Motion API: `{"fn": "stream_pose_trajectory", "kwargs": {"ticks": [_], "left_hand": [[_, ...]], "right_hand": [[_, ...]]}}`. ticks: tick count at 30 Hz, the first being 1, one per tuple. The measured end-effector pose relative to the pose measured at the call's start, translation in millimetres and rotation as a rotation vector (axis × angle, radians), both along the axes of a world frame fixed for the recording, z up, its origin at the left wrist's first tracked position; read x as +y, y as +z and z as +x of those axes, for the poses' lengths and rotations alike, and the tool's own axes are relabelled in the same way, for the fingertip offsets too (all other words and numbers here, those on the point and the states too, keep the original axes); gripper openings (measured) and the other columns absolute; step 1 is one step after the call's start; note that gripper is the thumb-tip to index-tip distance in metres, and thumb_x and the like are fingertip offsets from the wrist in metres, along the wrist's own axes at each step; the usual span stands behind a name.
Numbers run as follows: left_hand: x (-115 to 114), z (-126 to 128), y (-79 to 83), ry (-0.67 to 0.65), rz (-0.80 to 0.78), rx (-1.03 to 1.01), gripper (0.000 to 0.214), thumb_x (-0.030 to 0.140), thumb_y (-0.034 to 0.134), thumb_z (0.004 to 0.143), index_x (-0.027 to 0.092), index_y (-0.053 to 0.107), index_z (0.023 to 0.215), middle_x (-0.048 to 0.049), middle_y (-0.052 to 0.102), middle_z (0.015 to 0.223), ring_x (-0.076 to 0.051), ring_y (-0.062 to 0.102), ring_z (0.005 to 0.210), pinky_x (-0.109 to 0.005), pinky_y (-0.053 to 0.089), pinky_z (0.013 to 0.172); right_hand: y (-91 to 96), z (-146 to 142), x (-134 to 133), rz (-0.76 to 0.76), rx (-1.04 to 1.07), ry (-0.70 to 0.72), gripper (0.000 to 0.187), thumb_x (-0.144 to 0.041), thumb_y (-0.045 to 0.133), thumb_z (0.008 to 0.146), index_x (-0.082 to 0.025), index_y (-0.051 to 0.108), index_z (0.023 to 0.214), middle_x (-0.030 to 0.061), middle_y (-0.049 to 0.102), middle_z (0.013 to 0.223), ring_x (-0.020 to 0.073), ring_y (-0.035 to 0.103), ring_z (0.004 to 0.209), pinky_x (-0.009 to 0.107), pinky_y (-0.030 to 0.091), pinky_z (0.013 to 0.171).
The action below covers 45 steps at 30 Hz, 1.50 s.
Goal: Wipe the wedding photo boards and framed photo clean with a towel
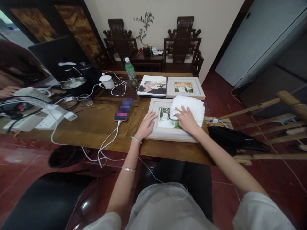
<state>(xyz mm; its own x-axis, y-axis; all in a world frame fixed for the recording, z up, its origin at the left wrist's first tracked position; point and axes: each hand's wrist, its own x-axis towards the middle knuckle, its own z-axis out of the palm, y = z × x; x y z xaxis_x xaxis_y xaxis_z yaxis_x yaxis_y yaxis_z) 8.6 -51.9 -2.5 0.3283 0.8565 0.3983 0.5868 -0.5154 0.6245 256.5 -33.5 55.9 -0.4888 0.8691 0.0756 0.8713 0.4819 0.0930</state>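
A light wooden picture frame (168, 135) with a photo lies flat on the wooden table (96, 127) in front of me. My left hand (146, 125) rests flat on the frame's left edge, fingers spread. My right hand (186, 118) presses a folded white cloth (190, 107) onto the glass at the frame's upper right, fingers stretched over the cloth.
Behind lie a second framed photo (185, 87) and a photo album (153, 85). A phone (123, 110) on a white cable lies left of the frame. A green bottle (130, 72), white teapot (106, 81), power strips (51, 118) and cables fill the left. A black bag (235, 142) sits at the right.
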Motion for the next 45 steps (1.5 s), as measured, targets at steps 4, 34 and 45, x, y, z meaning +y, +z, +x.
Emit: {"fn": "stream_pose_trajectory", "kwargs": {"ticks": [4, 34, 45], "left_hand": [[0.1, 0.3, -0.5, 0.009, 0.005, 0.001, 0.038, 0.021, 0.041, 0.093, 0.021, 0.055, 0.127, -0.0087, 0.049, 0.142, -0.024, 0.032, 0.14, -0.051, 0.027, 0.115], [-1.4, 1.6, 0.8, 0.012, -0.007, -0.007, 0.038, 0.019, 0.042, 0.092, 0.02, 0.055, 0.128, -0.0091, 0.048, 0.142, -0.023, 0.031, 0.141, -0.049, 0.026, 0.116], [-0.7, -0.3, -1.0, 0.009, 0.015, 0.018, 0.037, 0.02, 0.042, 0.093, 0.016, 0.055, 0.127, -0.0118, 0.049, 0.141, -0.024, 0.031, 0.14, -0.048, 0.026, 0.116]], "right_hand": [[1.5, -13.3, -17.4, -0.051, -0.05, -0.034, 0.046, -0.006, 0.047, 0.078, -0.013, 0.064, 0.12, 0.0141, 0.041, 0.148, 0.0411, 0.03, 0.135, 0.06, 0.023, 0.106], [4.2, -16.7, -42.7, -0.125, -0.038, 0.056, 0.046, -0.006, 0.047, 0.076, -0.013, 0.066, 0.117, 0.0126, 0.042, 0.148, 0.0374, 0.034, 0.135, 0.056, 0.025, 0.108], [11.2, -1.3, -44.6, -0.165, 0.065, 0.106, 0.05, -0.001, 0.045, 0.073, -0.015, 0.066, 0.115, 0.0076, 0.046, 0.145, 0.03, 0.034, 0.137, 0.05, 0.026, 0.113]]}}
